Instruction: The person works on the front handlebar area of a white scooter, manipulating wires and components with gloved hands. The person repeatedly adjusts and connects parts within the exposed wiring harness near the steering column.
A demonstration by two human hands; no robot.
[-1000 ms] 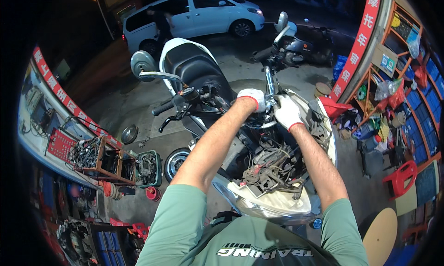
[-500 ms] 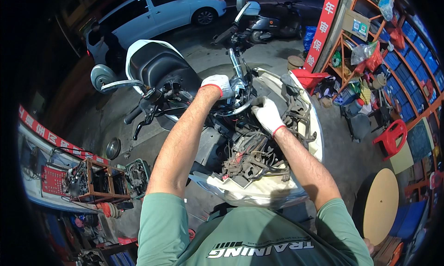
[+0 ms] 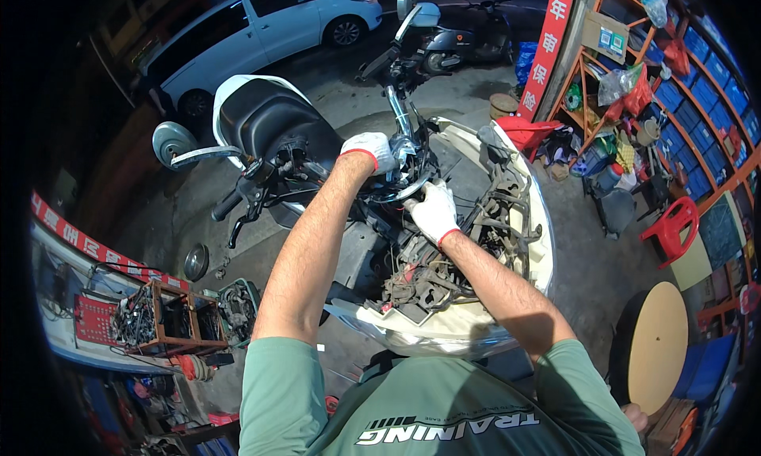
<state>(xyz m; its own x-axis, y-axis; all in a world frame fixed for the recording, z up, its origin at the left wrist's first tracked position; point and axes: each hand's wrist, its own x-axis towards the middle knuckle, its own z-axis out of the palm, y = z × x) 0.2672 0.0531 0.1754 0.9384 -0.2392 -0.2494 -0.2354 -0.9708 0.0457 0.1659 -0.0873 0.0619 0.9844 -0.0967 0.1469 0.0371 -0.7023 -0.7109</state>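
A scooter stands partly stripped in front of me, with a black seat (image 3: 258, 123) and chrome handlebar (image 3: 399, 113). My left hand (image 3: 369, 151), in a white glove with a red cuff, closes on the left side of a chrome-rimmed round housing (image 3: 406, 188) at the middle of the handlebar; its fingertips are hidden. Beside the housing's near right edge is my right hand (image 3: 436, 210), gloved alike. Its fingers are curled, and whatever lies between them cannot be made out. Tangled wiring (image 3: 420, 277) fills the opened cream front body (image 3: 541, 226) below.
Left and right mirrors (image 3: 173, 144) stick out from the handlebar. A white van (image 3: 269, 37) and a dark scooter (image 3: 468, 44) stand beyond. On the right are a red plastic chair (image 3: 674, 230), a round tan board (image 3: 656, 341) and orange shelving with blue bins (image 3: 697, 139).
My right hand has moved left and slightly nearer to me along the housing's edge. The left hand stays at the housing. A person beside the van has shifted left.
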